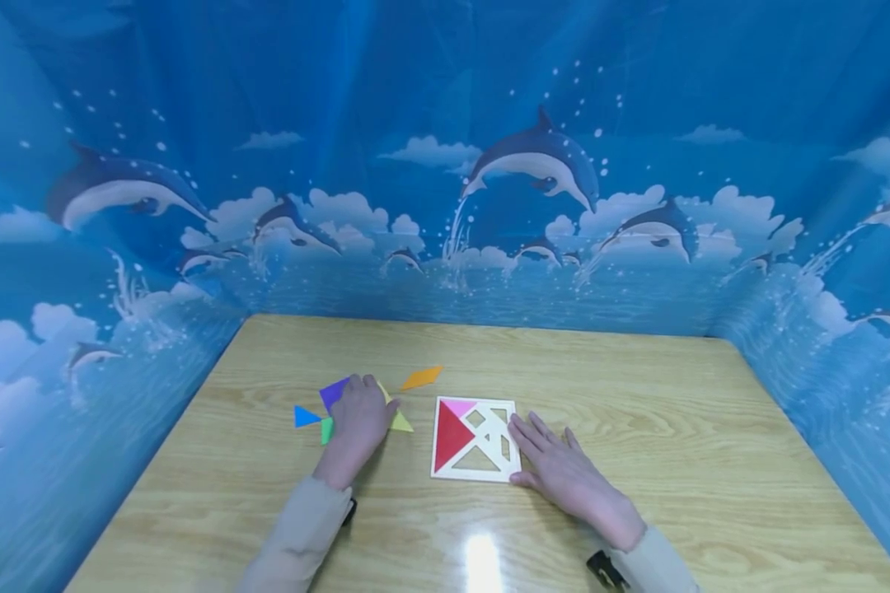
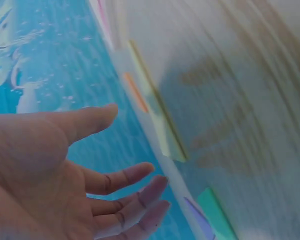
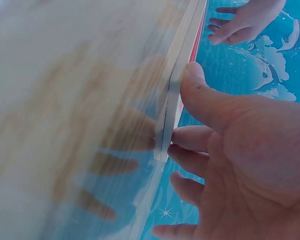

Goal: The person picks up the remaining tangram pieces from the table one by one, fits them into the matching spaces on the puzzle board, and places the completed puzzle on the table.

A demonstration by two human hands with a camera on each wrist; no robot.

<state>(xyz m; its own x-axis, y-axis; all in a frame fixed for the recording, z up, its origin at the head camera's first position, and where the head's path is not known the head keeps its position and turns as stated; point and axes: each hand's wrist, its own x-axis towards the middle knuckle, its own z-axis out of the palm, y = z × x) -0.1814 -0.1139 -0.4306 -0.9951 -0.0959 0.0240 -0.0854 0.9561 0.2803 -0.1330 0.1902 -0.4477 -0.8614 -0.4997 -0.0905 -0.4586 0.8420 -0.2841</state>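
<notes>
My left hand point(image 1: 358, 416) is over a group of loose flat puzzle pieces, its fingers loosely extended and holding nothing. A purple piece point(image 1: 331, 393), a blue triangle point(image 1: 306, 417), a green piece point(image 1: 327, 430) and a yellow triangle point(image 1: 402, 423) show around it; the hand partly covers some of them. In the left wrist view, a gap separates the fingers from the yellow and green pieces. A white tangram tray point(image 1: 475, 476) has a red triangle point(image 1: 451, 436) and a pink triangle point(image 1: 460, 406) set in it. Fingers and thumb of my right hand point(image 1: 559, 465) touch its right edge.
An orange parallelogram point(image 1: 423, 378) lies behind the yellow triangle, towards the back of the wooden table point(image 1: 675, 412). A blue curtain point(image 1: 445, 280) printed with dolphins encloses the back and sides.
</notes>
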